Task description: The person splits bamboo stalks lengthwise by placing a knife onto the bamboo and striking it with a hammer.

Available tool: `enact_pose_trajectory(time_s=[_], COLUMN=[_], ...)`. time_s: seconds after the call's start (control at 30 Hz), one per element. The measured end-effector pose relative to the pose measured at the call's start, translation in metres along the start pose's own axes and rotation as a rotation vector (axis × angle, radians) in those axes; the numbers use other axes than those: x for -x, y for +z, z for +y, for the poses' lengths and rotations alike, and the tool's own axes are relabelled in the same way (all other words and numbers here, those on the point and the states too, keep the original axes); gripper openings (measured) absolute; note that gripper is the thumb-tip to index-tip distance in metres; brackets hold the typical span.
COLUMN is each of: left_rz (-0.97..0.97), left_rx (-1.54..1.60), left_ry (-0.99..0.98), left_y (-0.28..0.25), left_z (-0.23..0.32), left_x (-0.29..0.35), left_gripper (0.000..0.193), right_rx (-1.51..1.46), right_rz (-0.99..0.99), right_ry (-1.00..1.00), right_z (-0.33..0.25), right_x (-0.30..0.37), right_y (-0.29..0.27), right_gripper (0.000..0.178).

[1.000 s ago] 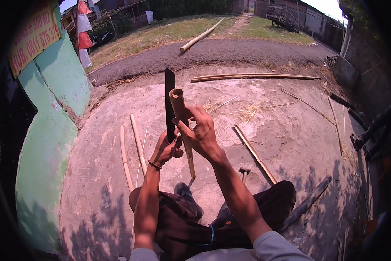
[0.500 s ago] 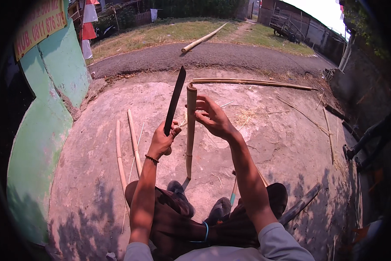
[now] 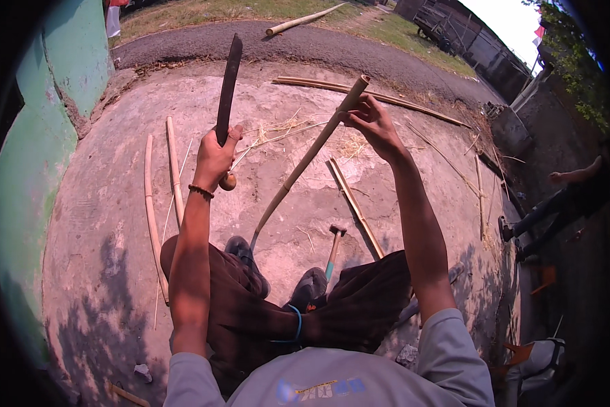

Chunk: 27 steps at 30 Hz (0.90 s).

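Note:
My left hand [image 3: 212, 161] is closed round the handle of a machete [image 3: 228, 91], whose dark blade points up and away; the wooden butt shows below the fist. A bamboo pole [image 3: 314, 147] leans to the right, its foot on the ground beside my left shoe. Close to its upper end, my right hand [image 3: 379, 130] grips the pole with bent fingers, some of them partly hidden. Between my knees and the pole's right side, a hammer [image 3: 333, 251] lies on the concrete. Next to it is a split bamboo piece [image 3: 354, 203].
Two bamboo lengths [image 3: 150, 203] lie at the left. Split bamboo strips [image 3: 413, 105] rest near the road's edge, and a pole [image 3: 301, 22] lies beyond. Shavings [image 3: 352, 146] litter the concrete. A green wall [image 3: 33, 176] bounds the left; another person [image 3: 566, 200] is at the right.
The pole has gone from nearly upright to leaning right, with my right hand moved right and up along with it. The machete has shifted left and up. The view has tilted lower.

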State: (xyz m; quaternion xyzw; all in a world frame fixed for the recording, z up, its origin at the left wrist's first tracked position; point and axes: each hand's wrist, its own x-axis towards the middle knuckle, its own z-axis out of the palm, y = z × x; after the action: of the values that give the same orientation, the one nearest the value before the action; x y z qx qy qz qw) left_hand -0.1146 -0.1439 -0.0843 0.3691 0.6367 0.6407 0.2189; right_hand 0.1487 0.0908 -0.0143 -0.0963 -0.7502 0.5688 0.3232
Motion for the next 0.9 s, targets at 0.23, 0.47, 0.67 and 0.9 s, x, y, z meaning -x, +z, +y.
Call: enact_pose_trajectory(time_s=[0.23,0.47,0.67,0.9], left_rz=[0.015,-0.024,-0.123,-0.365], left_rx=[-0.122,-0.198,-0.161,-0.01], left_ry=[0.013,0.03,0.241,0.309], left_y=[-0.006,-0.002,0.003,-0.015], left_z=[0.0,0.007,0.029,0.106], left_x=[0.008,0.006,0.017,0.047], left_gripper=[0.044,0.053,0.056,0.027], right_rx=[0.099,0.213,0.24,0.492], right_rz=[-0.054,-0.213,-0.181,-0.054], right_ry=[-0.035,0.152,0.175,-0.19], right_z=[-0.037,-0.034,-0.058,-0.053], right_x=[-0.013,0.0,0.021,0.056], right_y=[-0.007,-0.03,-0.015,0.056], right_gripper=[0.038,0.04,0.046,0.045])
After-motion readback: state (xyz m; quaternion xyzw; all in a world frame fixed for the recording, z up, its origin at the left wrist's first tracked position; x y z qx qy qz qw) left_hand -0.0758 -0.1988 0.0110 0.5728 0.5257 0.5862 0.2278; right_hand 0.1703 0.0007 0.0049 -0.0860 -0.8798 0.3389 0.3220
